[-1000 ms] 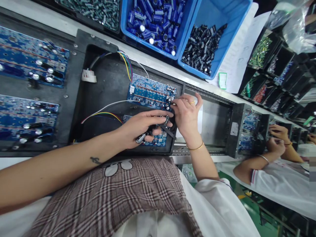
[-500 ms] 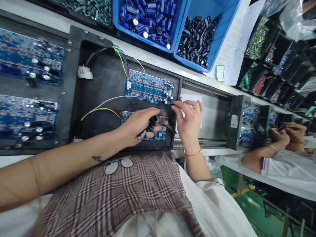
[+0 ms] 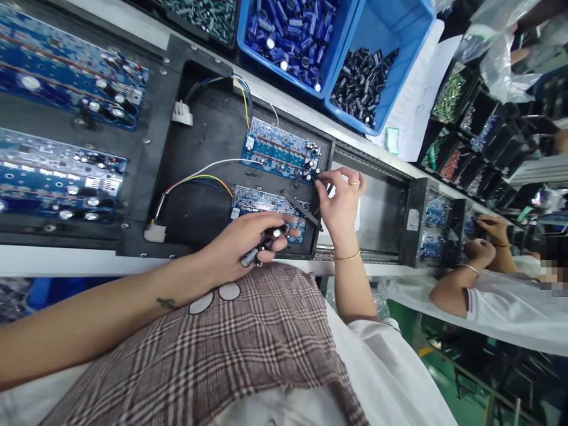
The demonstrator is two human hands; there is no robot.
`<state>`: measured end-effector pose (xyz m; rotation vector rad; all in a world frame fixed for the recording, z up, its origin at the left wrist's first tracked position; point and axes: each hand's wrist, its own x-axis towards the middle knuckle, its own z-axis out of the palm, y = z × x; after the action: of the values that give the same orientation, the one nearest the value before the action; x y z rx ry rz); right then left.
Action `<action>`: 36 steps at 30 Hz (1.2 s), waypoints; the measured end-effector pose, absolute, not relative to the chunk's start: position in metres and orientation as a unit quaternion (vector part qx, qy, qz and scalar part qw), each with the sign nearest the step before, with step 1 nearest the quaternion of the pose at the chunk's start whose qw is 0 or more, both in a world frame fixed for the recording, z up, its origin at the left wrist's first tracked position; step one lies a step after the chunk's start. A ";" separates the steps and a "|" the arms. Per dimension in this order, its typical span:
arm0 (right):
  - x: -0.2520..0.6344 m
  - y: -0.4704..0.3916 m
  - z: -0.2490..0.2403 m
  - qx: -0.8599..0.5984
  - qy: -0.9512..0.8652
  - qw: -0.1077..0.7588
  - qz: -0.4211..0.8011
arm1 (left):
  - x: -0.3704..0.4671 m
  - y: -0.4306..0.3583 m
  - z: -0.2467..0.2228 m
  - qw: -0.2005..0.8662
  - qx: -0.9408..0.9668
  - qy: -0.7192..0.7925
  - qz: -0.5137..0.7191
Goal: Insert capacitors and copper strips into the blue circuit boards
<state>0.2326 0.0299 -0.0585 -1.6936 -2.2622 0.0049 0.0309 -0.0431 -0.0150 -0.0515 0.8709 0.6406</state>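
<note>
My left hand [image 3: 233, 242] is curled around several black capacitors [image 3: 250, 257], whose silver ends and leads show between the fingers. It hovers over the near edge of the lower blue circuit board [image 3: 255, 198], hiding part of it. The thumb and forefinger of my right hand [image 3: 341, 204] are pinched on a small dark capacitor at the right corner of the upper circuit board [image 3: 279, 148]; the fingertips mostly hide it. Capacitors stand on that board near the fingers. Both boards lie in a black fixture [image 3: 208, 139], with coloured wires at their left ends. A dark strip [image 3: 302, 210] slants across the lower board.
Blue bins of blue capacitors [image 3: 293, 35] and black capacitors [image 3: 361, 83] stand behind the fixture. More populated boards [image 3: 57, 160] lie at left. Black parts boxes [image 3: 457, 136] fill the right back. A co-worker's hands [image 3: 488, 242] are at another fixture on the right.
The view has shifted, so the fixture and bins appear further right. My left hand has drawn slightly towards me, uncovering more of the lower board. My right hand stays at the upper board's corner.
</note>
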 end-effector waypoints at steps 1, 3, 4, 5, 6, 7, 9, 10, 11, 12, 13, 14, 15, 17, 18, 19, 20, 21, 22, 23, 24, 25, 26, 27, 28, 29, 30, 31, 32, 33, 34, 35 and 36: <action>0.233 0.031 -0.058 -0.592 -0.791 0.155 0.002 | 0.029 -0.042 -0.015 0.857 -0.019 0.411 0.309; 0.233 0.033 -0.056 -0.590 -0.793 0.152 0.001 | 0.027 -0.040 -0.018 0.858 -0.013 0.408 0.312; 0.232 0.033 -0.055 -0.589 -0.794 0.153 -0.001 | 0.027 -0.039 -0.019 0.857 -0.011 0.410 0.311; 0.231 0.033 -0.055 -0.588 -0.794 0.155 -0.007 | 0.027 -0.039 -0.021 0.856 -0.008 0.414 0.311; 0.230 0.033 -0.055 -0.587 -0.794 0.156 -0.015 | 0.027 -0.038 -0.023 0.853 -0.005 0.420 0.310; 0.228 0.032 -0.056 -0.586 -0.795 0.155 -0.024 | 0.028 -0.038 -0.025 0.851 -0.001 0.425 0.308; 0.226 0.032 -0.058 -0.585 -0.797 0.144 -0.039 | 0.029 -0.038 -0.027 0.851 0.008 0.430 0.301; 0.225 0.032 -0.059 -0.583 -0.800 0.134 -0.043 | 0.030 -0.039 -0.028 0.851 0.010 0.433 0.298; 0.225 0.033 -0.060 -0.579 -0.805 0.121 -0.043 | 0.031 -0.039 -0.028 0.850 0.012 0.435 0.295; 0.225 0.034 -0.059 -0.573 -0.811 0.109 -0.039 | 0.032 -0.040 -0.027 0.849 0.011 0.439 0.294; 0.225 0.034 -0.057 -0.567 -0.818 0.098 -0.031 | 0.032 -0.040 -0.027 0.846 0.009 0.443 0.296; 0.226 0.034 -0.053 -0.561 -0.823 0.091 -0.021 | 0.033 -0.041 -0.026 0.844 0.004 0.446 0.299; 0.226 0.032 -0.047 -0.558 -0.825 0.090 -0.009 | 0.033 -0.042 -0.024 0.841 -0.001 0.447 0.304; 0.225 0.020 -0.029 -0.556 -0.824 0.105 0.037 | 0.034 -0.043 -0.022 0.837 -0.004 0.450 0.312; 0.223 0.011 -0.019 -0.552 -0.823 0.115 0.075 | 0.035 -0.044 -0.021 0.835 0.000 0.450 0.316; 0.221 0.000 -0.009 -0.540 -0.822 0.125 0.128 | 0.036 -0.046 -0.020 0.835 0.008 0.448 0.319; 0.218 -0.012 0.000 -0.518 -0.824 0.124 0.194 | 0.036 -0.047 -0.020 0.837 0.018 0.445 0.318; 0.216 -0.025 0.006 -0.495 -0.826 0.120 0.241 | 0.037 -0.049 -0.020 0.842 0.025 0.439 0.312; 0.215 -0.036 0.009 -0.487 -0.824 0.117 0.264 | 0.038 -0.052 -0.020 0.849 0.028 0.434 0.300; 0.215 -0.045 0.009 -0.488 -0.822 0.115 0.270 | 0.039 -0.055 -0.021 0.858 0.026 0.430 0.280; 0.217 -0.053 0.006 -0.499 -0.819 0.116 0.257 | 0.040 -0.058 -0.022 0.867 0.019 0.427 0.255; 0.219 -0.058 0.000 -0.514 -0.816 0.115 0.238 | 0.041 -0.061 -0.023 0.877 0.012 0.423 0.226; 0.222 -0.061 -0.007 -0.527 -0.814 0.113 0.218 | 0.041 -0.064 -0.024 0.885 0.008 0.421 0.199; 0.225 -0.062 -0.015 -0.535 -0.814 0.107 0.201 | 0.042 -0.067 -0.024 0.891 0.009 0.418 0.177; 0.228 -0.062 -0.023 -0.537 -0.817 0.098 0.187 | 0.042 -0.069 -0.025 0.895 0.016 0.416 0.161; 0.231 -0.062 -0.029 -0.536 -0.822 0.085 0.175 | 0.043 -0.072 -0.025 0.897 0.027 0.414 0.150; 0.233 -0.060 -0.034 -0.534 -0.827 0.070 0.161 | 0.042 -0.074 -0.025 0.899 0.039 0.412 0.145; 0.234 -0.059 -0.038 -0.534 -0.831 0.056 0.144 | 0.042 -0.076 -0.025 0.901 0.049 0.408 0.143; 0.235 -0.058 -0.039 -0.533 -0.835 0.042 0.128 | 0.041 -0.078 -0.025 0.903 0.056 0.402 0.142; 0.234 -0.057 -0.039 -0.532 -0.838 0.028 0.114 | 0.040 -0.079 -0.025 0.906 0.059 0.395 0.142; 0.233 -0.055 -0.038 -0.531 -0.841 0.014 0.103 | 0.039 -0.080 -0.025 0.908 0.060 0.390 0.144; 0.232 -0.054 -0.036 -0.529 -0.843 0.002 0.095 | 0.038 -0.080 -0.025 0.908 0.058 0.389 0.146; 0.231 -0.053 -0.034 -0.526 -0.845 -0.007 0.091 | 0.037 -0.080 -0.024 0.907 0.055 0.390 0.150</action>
<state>0.2307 -0.0534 -0.0340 -1.6613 -2.6682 0.2862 0.0368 -0.0804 -0.0244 0.1137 0.8057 0.3095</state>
